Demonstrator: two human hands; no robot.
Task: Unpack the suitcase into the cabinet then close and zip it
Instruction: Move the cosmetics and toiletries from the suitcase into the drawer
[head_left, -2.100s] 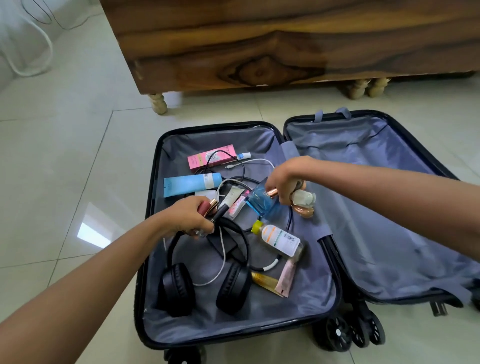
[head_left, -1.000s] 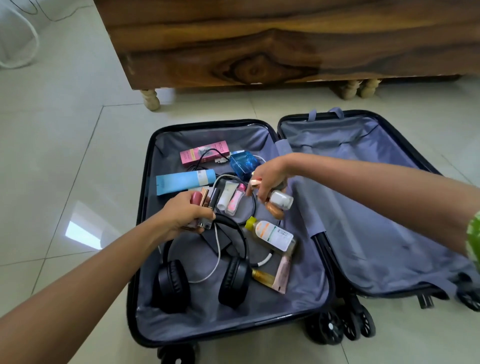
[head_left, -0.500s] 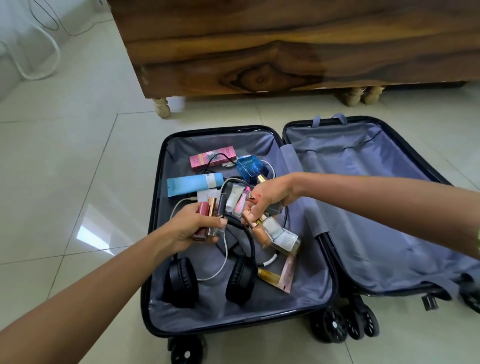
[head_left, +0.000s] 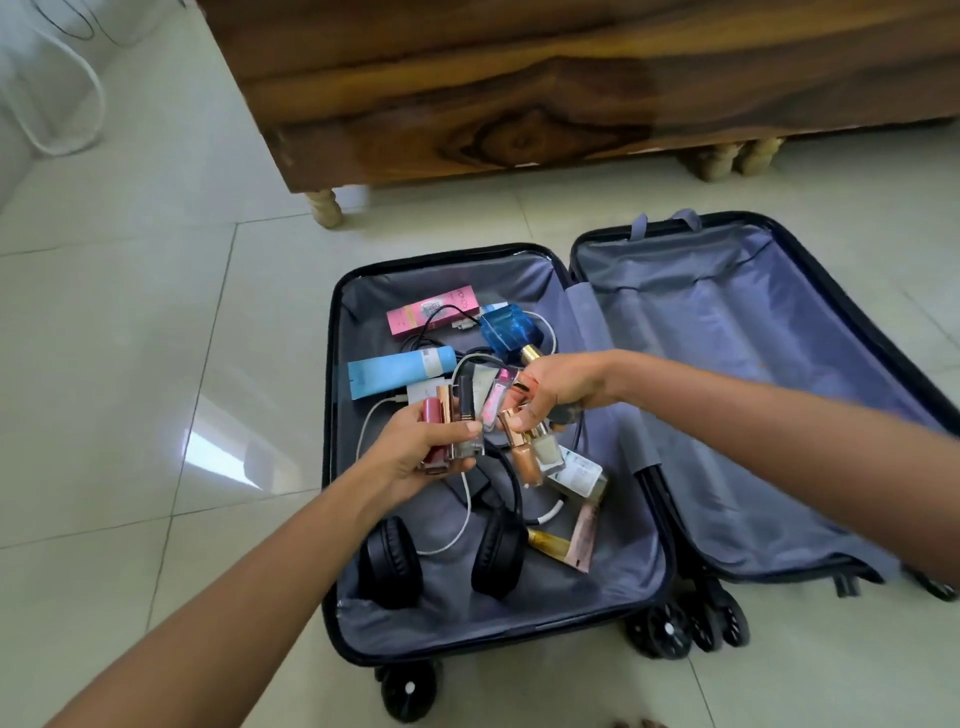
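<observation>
Suitcase (head_left: 878, 332) open flat, right half bare, wooden cabinet (head_left: 519, 93) just beyond

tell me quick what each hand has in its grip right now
Left hand: gripping a bunch of lipstick tubes.
Right hand: gripping small nail polish bottles.

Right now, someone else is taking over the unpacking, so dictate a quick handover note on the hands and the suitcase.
Left hand: grips a bunch of lipstick tubes above the suitcase.
Right hand: holds small nail polish bottles next to it.
Still in the left half: headphones, blue tube, pink box, blue perfume bottle, cables, more bottles. The right half shows only lining.
Done: nothing seen in the cabinet yet.
Left: stow everything, then close and zip.
</observation>
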